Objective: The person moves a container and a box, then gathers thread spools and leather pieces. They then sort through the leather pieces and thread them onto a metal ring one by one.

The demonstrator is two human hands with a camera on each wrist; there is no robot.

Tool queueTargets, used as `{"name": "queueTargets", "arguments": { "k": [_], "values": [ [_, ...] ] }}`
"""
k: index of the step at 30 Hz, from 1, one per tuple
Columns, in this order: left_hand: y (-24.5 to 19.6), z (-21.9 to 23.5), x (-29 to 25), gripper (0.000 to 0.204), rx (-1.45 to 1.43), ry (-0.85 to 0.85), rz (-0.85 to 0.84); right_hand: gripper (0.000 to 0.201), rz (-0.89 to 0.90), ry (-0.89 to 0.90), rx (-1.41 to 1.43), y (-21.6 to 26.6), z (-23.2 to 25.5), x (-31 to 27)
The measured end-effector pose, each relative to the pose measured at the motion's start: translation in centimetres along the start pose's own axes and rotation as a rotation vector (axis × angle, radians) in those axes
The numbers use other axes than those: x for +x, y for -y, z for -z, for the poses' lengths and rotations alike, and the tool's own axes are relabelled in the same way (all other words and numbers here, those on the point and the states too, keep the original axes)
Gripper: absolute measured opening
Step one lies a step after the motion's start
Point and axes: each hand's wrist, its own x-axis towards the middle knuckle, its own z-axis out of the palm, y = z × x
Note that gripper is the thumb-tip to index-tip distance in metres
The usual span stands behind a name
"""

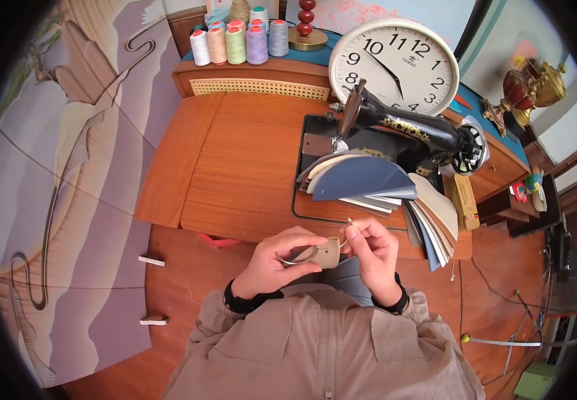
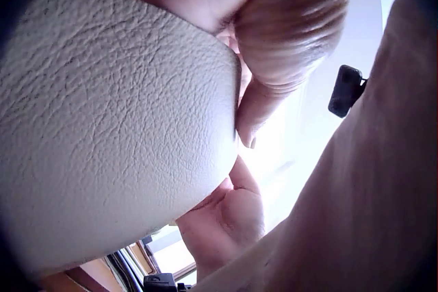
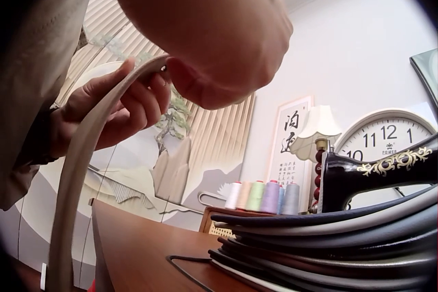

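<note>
A beige leather piece [image 1: 330, 255] with a rounded end hangs before the person's chest. My left hand [image 1: 272, 263] pinches it between thumb and fingers, and a small metallic bit shows by a hole near its edge. Opposite, my right hand [image 1: 376, 257] pinches a thin pale strip [image 1: 344, 244] with a small tip standing above the fingertips. In the left wrist view the grained leather face [image 2: 123, 121] fills much of the picture. Seen from the right wrist, the leather [image 3: 75, 182] bends upward in a curve to both hands' fingers; the right fingertips are partly hidden there.
A black sewing machine [image 1: 408, 127] stands on the wooden table [image 1: 248, 167]. Fanned leather panels [image 1: 365, 179] lie in front of it, with more panels [image 1: 438, 207] overhanging the front edge. A wall clock [image 1: 395, 57], several thread spools [image 1: 257, 45] and a yellow box [image 1: 462, 202] are nearby.
</note>
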Motion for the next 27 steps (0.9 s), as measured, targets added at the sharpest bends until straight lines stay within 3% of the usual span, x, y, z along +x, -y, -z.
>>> {"name": "queueTargets", "arguments": {
  "k": [4, 7, 9, 13, 15, 18, 25, 27],
  "values": [
    [0.0, 0.1, 0.1, 0.043, 0.088, -0.006, 0.007, 0.01, -0.057, -0.011, 0.012, 0.2, 0.0, 0.0],
    [0.0, 0.5, 0.2, 0.034, 0.195, 0.008, -0.1, 0.009, -0.044, -0.01, -0.006, 0.2, -0.2, 0.1],
    [0.0, 0.0, 0.1, 0.02, 0.078, -0.093, -0.034, 0.009, -0.027, -0.009, -0.025, 0.2, -0.4, 0.0],
    [-0.1, -0.7, 0.2, 0.013, -0.208, -0.138, 0.002, 0.006, -0.021, 0.02, -0.071, 0.3, -0.5, -0.1],
    [-0.6, -0.4, 0.2, 0.013, -0.29, -0.068, 0.069, 0.006, -0.009, 0.041, -0.075, 0.2, -0.6, -0.1],
    [0.5, 0.6, -0.1, 0.013, -0.288, 0.027, 0.018, 0.006, 0.02, 0.057, -0.106, 0.0, -0.7, 0.1],
    [-1.0, 0.0, 0.9, 0.023, -0.335, -0.019, 0.085, 0.003, 0.186, 0.148, -0.292, 0.8, -0.8, 0.8],
    [-0.2, 0.6, 1.0, 0.031, -0.212, 0.189, -0.044, 0.002, 0.237, 0.158, -0.317, 1.0, -1.0, 0.7]
  ]
}}
